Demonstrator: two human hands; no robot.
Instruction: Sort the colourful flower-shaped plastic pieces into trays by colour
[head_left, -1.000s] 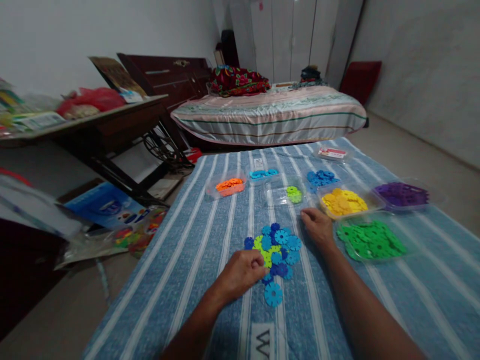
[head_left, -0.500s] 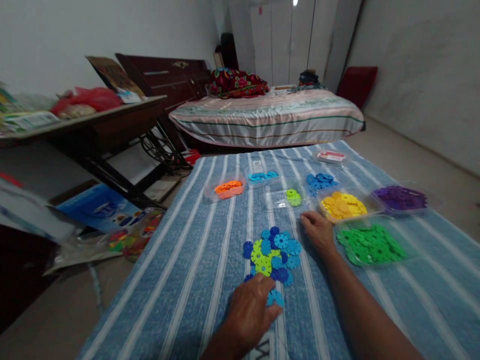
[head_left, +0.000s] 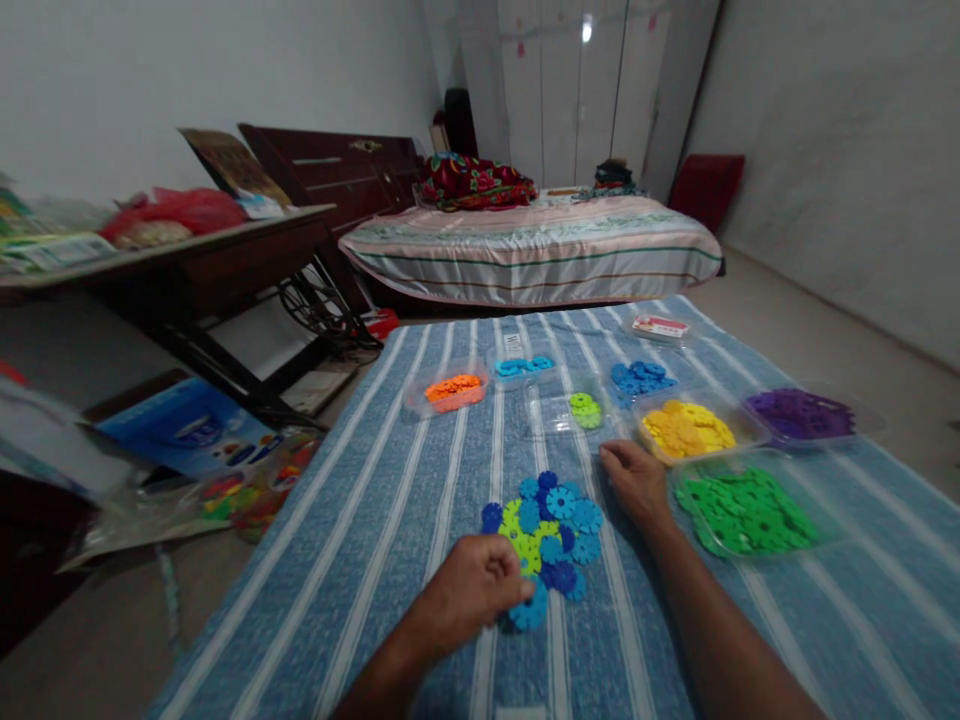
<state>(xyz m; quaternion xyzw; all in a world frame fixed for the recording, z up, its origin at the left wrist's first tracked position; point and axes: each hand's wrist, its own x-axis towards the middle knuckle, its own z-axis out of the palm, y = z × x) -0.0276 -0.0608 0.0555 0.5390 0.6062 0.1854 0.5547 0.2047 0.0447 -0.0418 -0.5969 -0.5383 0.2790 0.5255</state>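
Nearest us, our left hand [head_left: 466, 592] is curled, its fingers [head_left: 517, 590] pinching a light blue disc [head_left: 531, 612] at the near edge of the loose pile [head_left: 546, 528], which lies mid-counter on the striped cloth [head_left: 360, 560]. Half a second ago that hand lay flat over the same disc, closer to the near edge; it has since closed on it and drawn up to the pile. Our right hand [head_left: 636, 480] rests, as before, on the cloth just right of the pile, fingers loosely bent and holding nothing that we can see. Beside it sits the tray of green discs [head_left: 744, 508], then the yellow tray [head_left: 686, 428] and the purple tray [head_left: 801, 412] toward the right edge. Farther on are the lime tray [head_left: 581, 408], the blue discs [head_left: 637, 376], the orange tray [head_left: 452, 390] and the light blue tray [head_left: 523, 366]. We judge the sorting well along: most colours are in trays, while blue, light blue and lime pieces are left in the pile.
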